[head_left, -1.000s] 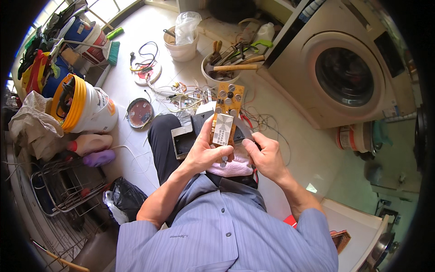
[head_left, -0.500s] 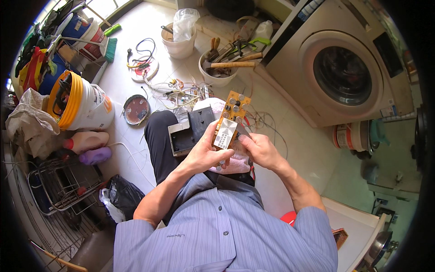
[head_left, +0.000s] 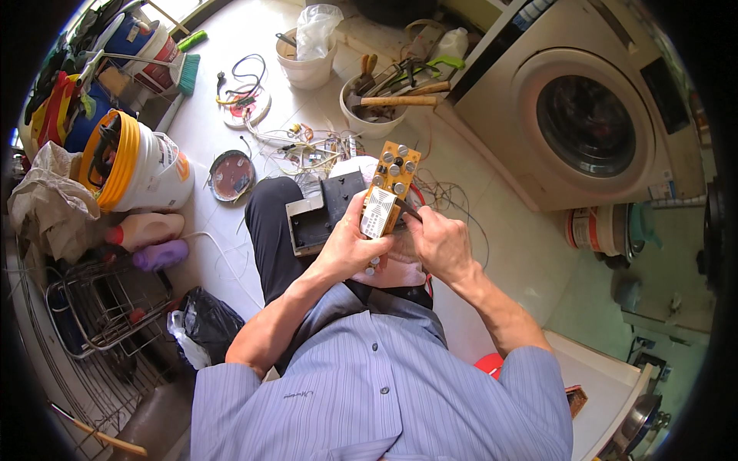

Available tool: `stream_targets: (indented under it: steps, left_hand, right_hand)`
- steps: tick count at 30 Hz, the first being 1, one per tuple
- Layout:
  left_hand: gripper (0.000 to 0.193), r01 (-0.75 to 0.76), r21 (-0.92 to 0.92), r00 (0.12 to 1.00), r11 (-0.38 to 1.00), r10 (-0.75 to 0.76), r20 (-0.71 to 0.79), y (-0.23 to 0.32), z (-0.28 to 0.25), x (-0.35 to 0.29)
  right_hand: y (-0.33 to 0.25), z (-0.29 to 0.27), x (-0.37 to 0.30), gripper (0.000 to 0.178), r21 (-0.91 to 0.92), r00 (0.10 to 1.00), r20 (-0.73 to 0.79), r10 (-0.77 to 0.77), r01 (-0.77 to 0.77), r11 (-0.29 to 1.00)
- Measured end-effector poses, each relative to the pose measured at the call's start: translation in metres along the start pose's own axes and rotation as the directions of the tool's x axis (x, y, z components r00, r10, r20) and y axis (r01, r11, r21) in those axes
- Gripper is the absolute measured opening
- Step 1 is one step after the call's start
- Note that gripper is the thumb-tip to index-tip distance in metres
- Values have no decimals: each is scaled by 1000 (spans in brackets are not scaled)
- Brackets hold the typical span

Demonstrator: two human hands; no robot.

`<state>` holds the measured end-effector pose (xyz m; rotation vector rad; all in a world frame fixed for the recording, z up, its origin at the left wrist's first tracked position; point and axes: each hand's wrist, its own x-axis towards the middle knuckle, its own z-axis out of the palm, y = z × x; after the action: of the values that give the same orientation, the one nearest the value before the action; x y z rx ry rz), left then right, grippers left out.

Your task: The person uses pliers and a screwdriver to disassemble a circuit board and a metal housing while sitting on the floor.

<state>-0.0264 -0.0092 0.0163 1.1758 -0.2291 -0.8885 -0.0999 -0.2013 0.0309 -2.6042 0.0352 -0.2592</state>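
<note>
Above the pink cloth (head_left: 388, 280): an orange circuit board (head_left: 397, 160) with round metallic discs, held slanted, a white patterned panel (head_left: 377, 213) along its lower half.
Left hand (head_left: 346, 250): thumb and fingers closed around the board's lower part.
Right hand (head_left: 446, 246): fingers curled tight round a dark, narrow tool (head_left: 408, 210), its tip by the panel's right edge; I cannot tell whether it touches.
Black housing (head_left: 309, 229): a hollow tray just left of the board, resting on the left thigh.
Tool bucket (head_left: 373, 127): white, crammed with hand tools, a wooden hammer handle (head_left: 400, 101) lying across its rim.
Bag bucket (head_left: 309, 74): white, a clear plastic bag (head_left: 317, 32) bulging out of it.
Yellow-rimmed bucket (head_left: 157, 178): white-walled, leaning, dark items inside too unclear to name.
Washing machine (head_left: 503, 134): round door closed, contents unreadable behind dark glass.
Floor (head_left: 530, 265): pale tiles, strewn with tangled wires (head_left: 311, 150) near a round brown-faced pan (head_left: 232, 175).
Left side: a wire rack (head_left: 111, 349), a purple bottle (head_left: 160, 256), a black plastic bag (head_left: 211, 323).
</note>
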Motion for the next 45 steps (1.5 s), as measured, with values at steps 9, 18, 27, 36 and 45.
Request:
stream_targets:
  steps: [9, 18, 27, 36, 45]
  left_hand:
    - [83, -103, 354, 985, 930, 145, -95, -21, -6, 6]
    - [74, -43, 258, 992, 965, 71, -103, -21, -8, 9]
    - [66, -77, 68, 992, 995, 83, -94, -6, -14, 10]
    - [66, 235, -475, 957, 848, -116, 267, 7, -30, 7]
    - [81, 288, -737, 947, 612, -66, 316, -4, -32, 6]
  right_hand:
    - [20, -1, 10, 43, 509, 820, 533, 206, -506, 697]
    - [5, 3, 5, 29, -79, 999, 48, 1, 3, 997]
    - [0, -36, 17, 33, 170, 971, 197, 134, -168, 971]
    - [187, 80, -102, 39, 237, 736, 70, 673, -668, 706]
    - [282, 215, -282, 35, -279, 227, 306, 925, -907, 315]
